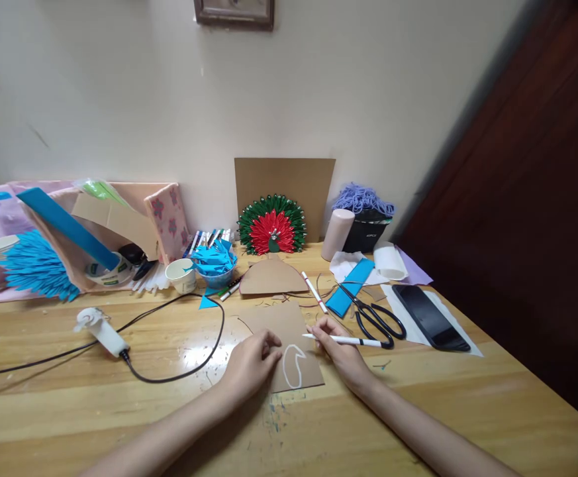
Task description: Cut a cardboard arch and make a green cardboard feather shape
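A piece of brown cardboard (281, 324) lies flat on the wooden table, with a white curved outline (287, 371) drawn near its front edge. My left hand (251, 361) rests on the cardboard's left side, its fingers curled together; whether anything is between them is hidden. My right hand (341, 351), just right of the cardboard, is closed on a white marker (351, 340). The marker lies nearly level, its tip pointing left above the cardboard's right part. Behind, a rounded cardboard piece (273, 277) lies beside a capped marker (314, 293).
Black-handled scissors (375, 318) and a phone (430, 318) lie to the right. A glue gun (100, 333) with a looping black cable is on the left. Behind stand a paper cup (181, 277), a bowl of blue pieces (214, 262) and a red-green peacock (273, 228).
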Demonstrator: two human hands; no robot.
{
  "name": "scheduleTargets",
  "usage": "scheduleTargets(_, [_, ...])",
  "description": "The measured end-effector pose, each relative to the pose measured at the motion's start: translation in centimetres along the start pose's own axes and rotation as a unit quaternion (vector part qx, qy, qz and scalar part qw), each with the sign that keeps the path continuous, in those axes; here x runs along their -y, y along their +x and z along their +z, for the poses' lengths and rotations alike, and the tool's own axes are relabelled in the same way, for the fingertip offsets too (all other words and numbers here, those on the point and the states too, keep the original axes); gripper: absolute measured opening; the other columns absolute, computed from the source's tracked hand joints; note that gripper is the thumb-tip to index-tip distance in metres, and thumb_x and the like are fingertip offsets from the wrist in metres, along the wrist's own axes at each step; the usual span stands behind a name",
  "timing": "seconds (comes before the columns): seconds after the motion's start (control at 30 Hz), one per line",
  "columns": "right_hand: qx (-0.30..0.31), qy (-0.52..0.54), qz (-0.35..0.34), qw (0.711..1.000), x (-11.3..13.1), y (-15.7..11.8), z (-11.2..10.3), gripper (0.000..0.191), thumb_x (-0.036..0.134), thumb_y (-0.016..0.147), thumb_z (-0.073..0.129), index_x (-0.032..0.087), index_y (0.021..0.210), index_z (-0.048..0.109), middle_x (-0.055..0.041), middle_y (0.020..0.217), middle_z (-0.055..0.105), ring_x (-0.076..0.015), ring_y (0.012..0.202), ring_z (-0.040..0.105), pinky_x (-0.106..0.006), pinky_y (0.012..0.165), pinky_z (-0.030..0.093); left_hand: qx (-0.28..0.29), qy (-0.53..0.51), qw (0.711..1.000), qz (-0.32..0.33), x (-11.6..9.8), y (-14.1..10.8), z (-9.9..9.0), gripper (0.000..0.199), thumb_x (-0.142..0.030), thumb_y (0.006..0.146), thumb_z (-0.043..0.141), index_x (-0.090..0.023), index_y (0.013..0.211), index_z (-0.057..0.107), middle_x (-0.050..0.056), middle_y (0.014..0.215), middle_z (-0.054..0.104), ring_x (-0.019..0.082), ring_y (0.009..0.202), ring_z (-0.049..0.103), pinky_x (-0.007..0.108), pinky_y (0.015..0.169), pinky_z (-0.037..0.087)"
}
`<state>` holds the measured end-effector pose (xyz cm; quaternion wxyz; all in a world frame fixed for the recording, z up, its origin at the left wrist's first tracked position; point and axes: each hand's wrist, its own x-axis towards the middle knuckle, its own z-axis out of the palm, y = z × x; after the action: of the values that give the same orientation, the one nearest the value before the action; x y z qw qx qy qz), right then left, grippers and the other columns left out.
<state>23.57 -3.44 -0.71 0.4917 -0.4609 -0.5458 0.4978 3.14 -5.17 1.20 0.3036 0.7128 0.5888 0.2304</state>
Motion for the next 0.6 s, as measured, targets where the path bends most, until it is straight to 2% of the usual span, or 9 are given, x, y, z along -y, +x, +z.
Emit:
scheduleTargets(0.1, [-0.030,-0.001,0.003,1.000,0.7,0.3,-0.6,0.029,0.049,0.076,0.060,0.021,0.077,0.056,-0.0014,0.073,0.058,-0.0175,0.071,0.058,-0.029,0.066,0.047,0.008,0.022,0.999,0.029,-0.7,-0.7,0.1,0.015,-0.028,0.082,0.047,-0.023,0.087,0.060,0.001,0.082,0.067,0.017,0.074,0.059,0.025,0.062,0.036])
scheduleTargets(0.2, [-0.027,-0.001,0.066,0.997,1.8,0.3,-1.2,0.038,0.055,0.077,0.055,0.020,0.092,0.059,-0.0073,0.081,0.065,-0.0216,0.073,0.064,-0.035,0.066,0.052,0.007,0.032,0.999,0.029,-0.8,-1.0,0.5,0.015,-0.027,0.084,0.044,-0.023,0.087,0.059,0.002,0.086,0.068,0.018,0.077,0.060,0.026,0.064,0.037])
scheduleTargets(0.33, [0.013,0.038,0.112,0.993,2.4,-0.3,-1.2,0.038,0.053,0.066,0.068,0.019,0.082,0.059,-0.0105,0.102,0.063,-0.0251,0.096,0.062,-0.040,0.085,0.050,0.002,0.025,0.999,0.025,-0.8,-1.2,0.8,0.020,-0.024,0.086,0.038,-0.023,0.089,0.057,0.003,0.087,0.067,0.018,0.080,0.060,0.027,0.067,0.039])
scheduleTargets(0.43, [0.011,0.044,0.105,0.993,2.2,-0.7,-0.7,0.038,0.048,0.060,0.075,0.021,0.080,0.057,-0.0096,0.111,0.060,-0.0247,0.101,0.060,-0.042,0.093,0.045,0.005,0.008,1.000,0.025,-0.9,-1.3,1.0,0.021,-0.023,0.086,0.036,-0.022,0.090,0.057,0.003,0.089,0.067,0.019,0.083,0.060,0.028,0.070,0.040])
scheduleTargets(0.5, [0.004,0.030,0.097,0.995,1.9,-0.9,-0.4,0.038,0.046,0.058,0.077,0.021,0.078,0.056,-0.0084,0.110,0.061,-0.0243,0.099,0.061,-0.041,0.092,0.045,0.002,-0.008,1.000,0.025,-1.0,-1.3,1.0,0.021,-0.022,0.086,0.036,-0.022,0.090,0.056,0.004,0.090,0.066,0.019,0.083,0.059,0.028,0.071,0.040])
scheduleTargets(0.6, [0.014,-0.014,0.090,0.996,1.2,-1.0,-0.3,0.033,0.044,0.060,0.074,0.022,0.074,0.055,-0.0039,0.086,0.064,-0.0213,0.080,0.062,-0.035,0.074,0.049,-0.005,-0.056,0.998,0.027,-1.1,-1.3,1.1,0.020,-0.022,0.086,0.035,-0.022,0.089,0.055,0.003,0.086,0.065,0.017,0.078,0.058,0.027,0.069,0.041])
